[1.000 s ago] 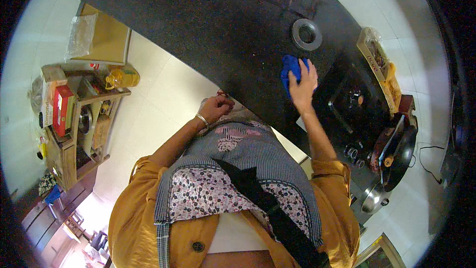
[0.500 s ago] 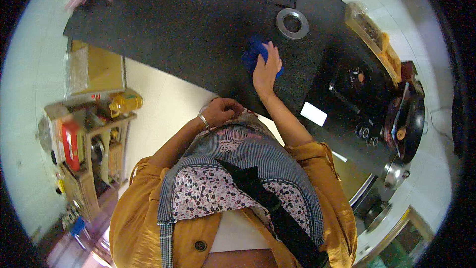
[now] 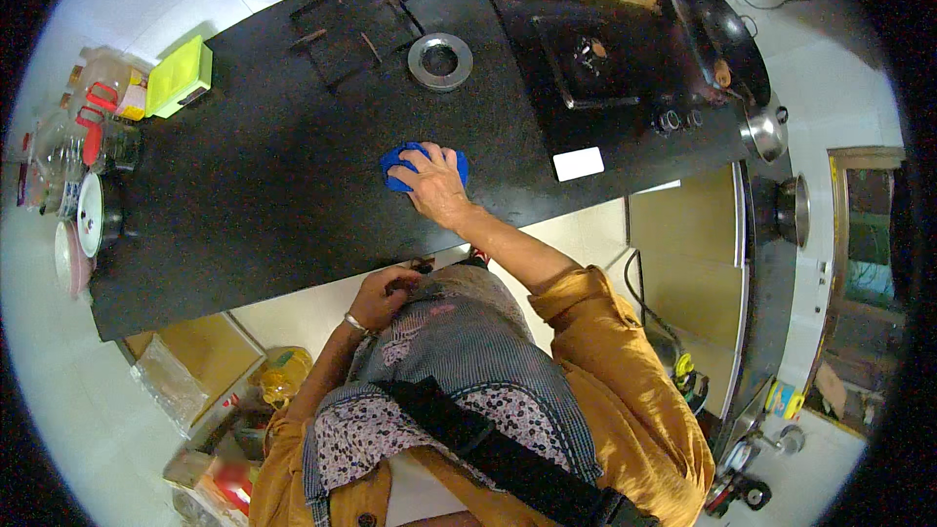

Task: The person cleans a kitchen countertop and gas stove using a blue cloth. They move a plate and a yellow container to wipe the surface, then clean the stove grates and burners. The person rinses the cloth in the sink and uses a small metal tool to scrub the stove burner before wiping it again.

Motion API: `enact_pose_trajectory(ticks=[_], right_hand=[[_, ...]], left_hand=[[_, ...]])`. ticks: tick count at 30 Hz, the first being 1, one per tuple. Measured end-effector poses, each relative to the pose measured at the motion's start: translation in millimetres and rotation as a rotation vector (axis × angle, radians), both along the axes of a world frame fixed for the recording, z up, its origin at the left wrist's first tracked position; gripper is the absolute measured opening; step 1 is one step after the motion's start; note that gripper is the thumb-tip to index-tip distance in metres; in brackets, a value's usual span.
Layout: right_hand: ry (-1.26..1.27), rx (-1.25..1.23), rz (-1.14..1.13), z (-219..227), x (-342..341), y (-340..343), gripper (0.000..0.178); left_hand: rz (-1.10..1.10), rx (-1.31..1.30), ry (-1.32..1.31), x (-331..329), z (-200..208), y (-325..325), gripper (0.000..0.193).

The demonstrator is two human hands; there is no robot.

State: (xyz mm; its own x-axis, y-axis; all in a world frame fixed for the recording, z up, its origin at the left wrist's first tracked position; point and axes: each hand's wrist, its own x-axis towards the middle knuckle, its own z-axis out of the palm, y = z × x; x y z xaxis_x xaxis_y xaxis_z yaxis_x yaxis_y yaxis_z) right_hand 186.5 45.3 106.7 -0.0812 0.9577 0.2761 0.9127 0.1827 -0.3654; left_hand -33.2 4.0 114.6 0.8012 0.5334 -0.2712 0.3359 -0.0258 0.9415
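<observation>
My right hand (image 3: pixel 439 185) presses a bunched blue cloth (image 3: pixel 398 164) onto the black countertop (image 3: pixel 264 185), its fingers bent over the cloth. Some blue shows on both sides of the hand. Close to my apron (image 3: pixel 459 327), below the counter's front edge, hangs my left hand (image 3: pixel 381 298) with loosely curled fingers and nothing visible in them. Beyond the cloth lies a round metal burner ring (image 3: pixel 440 61). A dark pan-support frame (image 3: pixel 337 34) with several prongs rests farther back, left of the ring.
A black gas hob (image 3: pixel 595 63) is set in the counter at right, with a white rectangular card-like thing (image 3: pixel 579 164) at its front. A wok (image 3: pixel 727 39) leans beyond. Bottles (image 3: pixel 93 102), a yellow-green box (image 3: pixel 181 78) and a lidded pot (image 3: pixel 93 215) line the left end.
My view has swung toward the right, showing more of the hob wall. My right hand and the blue cloth have shifted toward the left along the counter. My left hand stays at the apron.
</observation>
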Motion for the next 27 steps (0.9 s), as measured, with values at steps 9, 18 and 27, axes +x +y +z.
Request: enact_pose_trajectory(ticks=[9,18,27], right_hand=[[1.160,-0.220,-0.348,0.9,18.3,27.1,0.023],[0.303,0.283,-0.487,-40.4,38.4,28.3,0.030],[0.084,0.179,-0.162,-24.6,-22.1,43.3,0.022]], left_hand=[[-0.025,0.091,-0.196,-18.2,-52.6,-7.2,0.027],[0.009,-0.047,-0.154,-39.1,-67.5,-5.7,0.024],[0.117,-0.346,-0.063,6.5,-56.1,-16.9,0.024]])
